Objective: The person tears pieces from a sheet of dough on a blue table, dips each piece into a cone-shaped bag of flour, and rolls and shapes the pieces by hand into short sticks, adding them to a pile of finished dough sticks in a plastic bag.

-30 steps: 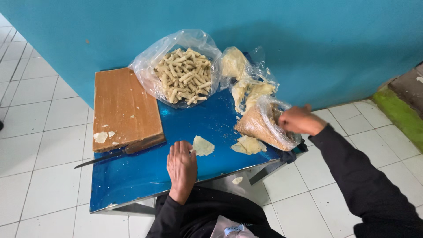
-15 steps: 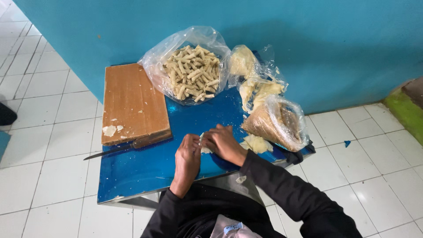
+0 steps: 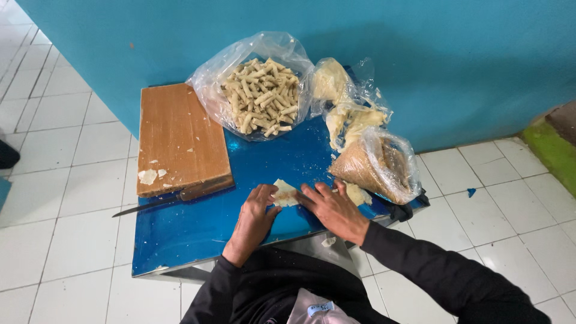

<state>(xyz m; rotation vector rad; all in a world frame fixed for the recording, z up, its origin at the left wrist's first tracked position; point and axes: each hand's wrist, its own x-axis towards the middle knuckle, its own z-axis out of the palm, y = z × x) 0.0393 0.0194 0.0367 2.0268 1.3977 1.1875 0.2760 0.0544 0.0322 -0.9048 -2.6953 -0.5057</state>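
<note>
A small pale piece of dough wrapper (image 3: 284, 193) lies on the blue table (image 3: 198, 228). My left hand (image 3: 255, 213) rests flat beside it, fingertips touching its left edge. My right hand (image 3: 330, 207) lies on the table with its fingers spread, touching the wrapper's right edge. Neither hand grips anything. More pale wrapper pieces (image 3: 359, 193) lie just right of my right hand. A clear bag of brown crumbly filling (image 3: 378, 165) sits behind them.
A wooden cutting board (image 3: 177, 138) with pale scraps lies on the table's left, a knife (image 3: 162, 203) along its front edge. An open bag of rolled sticks (image 3: 259, 96) and a bag of pale dough sheets (image 3: 342, 102) stand by the blue wall. White tiled floor surrounds the table.
My right hand left the filling bag and came down to the wrapper beside my left hand. It now lies flatter, with its fingers spread on the table.
</note>
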